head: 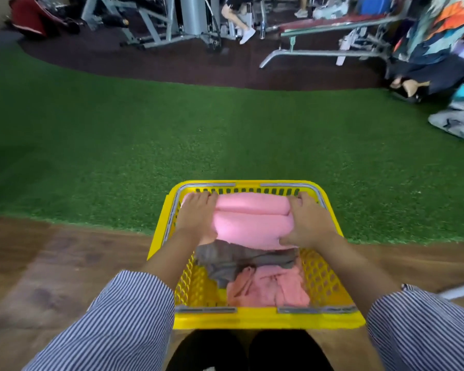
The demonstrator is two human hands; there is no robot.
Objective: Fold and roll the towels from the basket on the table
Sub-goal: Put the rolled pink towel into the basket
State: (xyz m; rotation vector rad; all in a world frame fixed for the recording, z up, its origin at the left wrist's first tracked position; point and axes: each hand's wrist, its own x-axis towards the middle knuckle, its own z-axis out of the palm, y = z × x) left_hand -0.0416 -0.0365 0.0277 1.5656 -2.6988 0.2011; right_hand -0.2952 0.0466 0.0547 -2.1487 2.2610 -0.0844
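A yellow plastic basket (252, 318) stands in front of me on a wooden surface. A folded pink towel (252, 220) lies across its far half. My left hand (198, 212) grips the towel's left end, fingers curled over the far edge. My right hand (306, 223) grips the right end, thumb pinching the near corner. Below the pink towel in the basket lie a crumpled grey towel (233, 261) and a crumpled salmon-pink towel (273, 287).
Green artificial turf (172, 135) spreads beyond the wooden surface (51, 263). Gym machines and a bench (332, 25) stand at the back, with a person's legs among them. Piled clothes and bags (439, 62) sit at the far right.
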